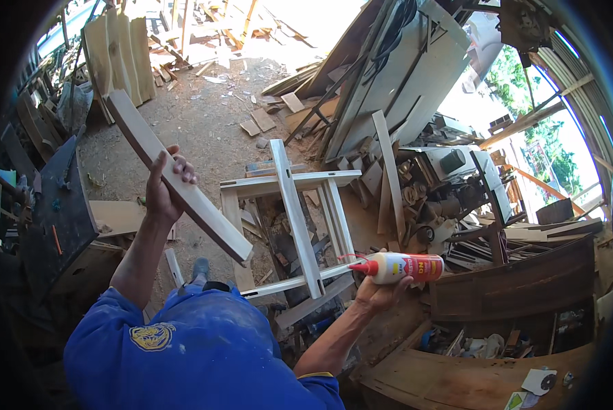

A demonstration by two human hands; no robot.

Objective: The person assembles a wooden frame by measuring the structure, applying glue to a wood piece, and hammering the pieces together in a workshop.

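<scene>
My left hand [170,184] is wrapped round the middle of a long, slightly curved wooden board [198,210], held up at a slant with its lower end toward the centre. In my right hand [381,292] lies a glue bottle [407,267], white and red with a red pointed nozzle. The bottle is tipped on its side, its nozzle pointing left. Between and beyond my hands stands a wooden frame [333,219] of pale rails with slots cut in them. One loose-looking slotted rail [294,215] lies across the top of the frame, running near to far.
A dark workbench [60,212] with a pencil stands at the left. Large panels [388,82] lean at the back right, near a machine [450,164] among wood offcuts. A brown wooden cabinet [518,277] with an open compartment sits at the right. Scraps and shavings litter the ground [190,130].
</scene>
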